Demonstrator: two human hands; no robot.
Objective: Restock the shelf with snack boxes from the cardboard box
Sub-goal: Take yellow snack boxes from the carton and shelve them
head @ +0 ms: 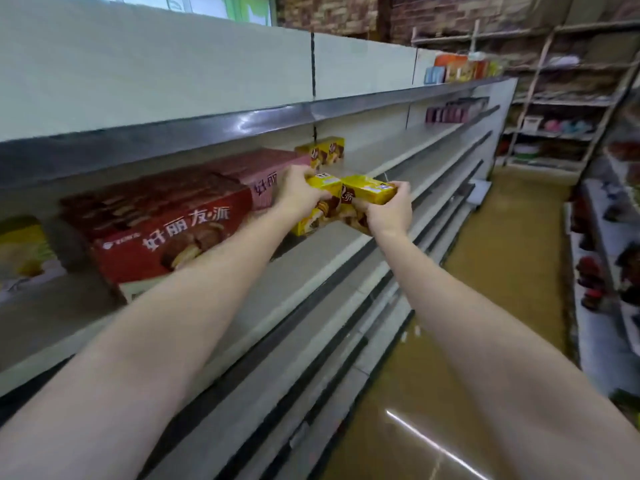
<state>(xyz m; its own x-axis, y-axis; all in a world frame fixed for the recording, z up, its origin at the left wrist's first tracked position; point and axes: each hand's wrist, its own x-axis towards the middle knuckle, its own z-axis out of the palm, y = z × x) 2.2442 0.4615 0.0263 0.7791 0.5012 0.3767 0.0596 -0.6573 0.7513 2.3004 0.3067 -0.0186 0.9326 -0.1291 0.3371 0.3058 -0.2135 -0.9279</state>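
Partly behind hands (pixel 346 199): yellow boxes (pixel 367 190)

"好丽友·派" in white on the red snack box (pixel 162 233); partial "好丽" on the pink box (pixel 265 183) beside it.

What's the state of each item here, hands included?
Left hand: grips yellow box.
Right hand: grips yellow box.
Yellow box: held at shelf edge, tilted.
Red box: lying on shelf, closed.
Pink box: on shelf, behind red box.
Far yellow box: standing on shelf.
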